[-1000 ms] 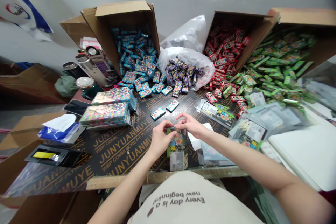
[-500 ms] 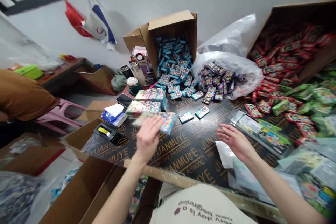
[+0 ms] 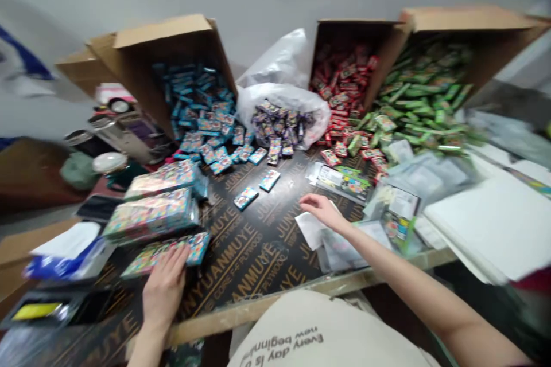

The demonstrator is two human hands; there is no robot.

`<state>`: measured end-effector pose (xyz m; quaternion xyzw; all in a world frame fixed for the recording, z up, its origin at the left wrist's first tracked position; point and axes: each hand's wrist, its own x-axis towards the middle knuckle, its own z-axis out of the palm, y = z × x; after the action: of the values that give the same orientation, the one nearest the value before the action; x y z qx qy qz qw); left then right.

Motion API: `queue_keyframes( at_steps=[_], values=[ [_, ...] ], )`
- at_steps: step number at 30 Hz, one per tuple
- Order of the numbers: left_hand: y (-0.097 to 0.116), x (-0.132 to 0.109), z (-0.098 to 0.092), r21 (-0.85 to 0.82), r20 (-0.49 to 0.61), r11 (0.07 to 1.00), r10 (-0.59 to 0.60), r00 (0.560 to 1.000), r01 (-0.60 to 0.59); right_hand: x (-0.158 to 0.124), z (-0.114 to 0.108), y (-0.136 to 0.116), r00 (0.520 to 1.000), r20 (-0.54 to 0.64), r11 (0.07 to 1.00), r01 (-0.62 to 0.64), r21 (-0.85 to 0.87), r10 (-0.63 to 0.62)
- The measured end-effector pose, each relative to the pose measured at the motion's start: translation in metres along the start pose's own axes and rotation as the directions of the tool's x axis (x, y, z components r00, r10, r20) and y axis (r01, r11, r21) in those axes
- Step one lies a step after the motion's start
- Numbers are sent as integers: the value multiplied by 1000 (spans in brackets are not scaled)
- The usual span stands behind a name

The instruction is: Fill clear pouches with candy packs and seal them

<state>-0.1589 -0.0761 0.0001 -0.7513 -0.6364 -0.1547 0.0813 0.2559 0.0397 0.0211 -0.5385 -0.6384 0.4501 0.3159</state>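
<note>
My left hand lies flat with fingers stretched out on a colourful flat packet near the table's front left. Two stacks of similar packets sit just behind it. My right hand hovers open with fingers apart over a white slip and clear plastic sleeves at the middle right. Two small blue boxes lie on the dark plywood table between the hands and the cartons.
Tipped cartons spill blue boxes, red boxes and green boxes; a plastic bag holds purple ones. White sheets lie at the right. Flasks, a tissue pack and a black tray crowd the left.
The packet that both hands pinched a second ago has gone left with my left hand and now lies by the stacks. My right hand let go and moved over the sleeves.
</note>
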Motion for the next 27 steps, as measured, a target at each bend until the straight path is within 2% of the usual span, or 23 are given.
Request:
queue_keyframes(
  at_steps=[1,2,4,6,8,10,13,16,19,23,27],
  values=[
    [-4,2,9,36,44,999,0,999,-2,5,-8,4,998,-21,982,52,-180,-56],
    [-6,4,14,84,93,996,-7,996,-1,9,-19,8,994,-41,926,76,-369,-98],
    [-5,10,15,174,167,985,-36,985,6,16,-46,17,992,-75,723,20,-691,-99],
    [0,18,8,204,178,979,-64,982,27,21,-75,25,995,-95,508,-88,-857,13],
    [10,28,0,138,125,989,-62,990,45,23,-98,32,987,-82,397,-133,-908,141],
    [24,41,-6,14,64,999,-38,997,37,25,-107,38,978,-38,379,-116,-918,207],
    [50,64,-7,-192,23,981,-3,1000,8,24,-102,43,975,4,372,-82,-925,224],
    [79,82,-4,-346,59,938,31,998,-9,21,-93,44,979,6,376,-72,-924,202],
    [100,92,-1,-414,111,910,81,991,-28,18,-97,44,988,-19,386,-78,-919,153],
    [104,96,0,-447,157,894,123,980,-41,17,-102,48,991,-39,385,-86,-919,126],
    [101,96,-3,-464,174,886,91,980,0,17,-90,51,996,0,374,-33,-927,86]
  ],
)
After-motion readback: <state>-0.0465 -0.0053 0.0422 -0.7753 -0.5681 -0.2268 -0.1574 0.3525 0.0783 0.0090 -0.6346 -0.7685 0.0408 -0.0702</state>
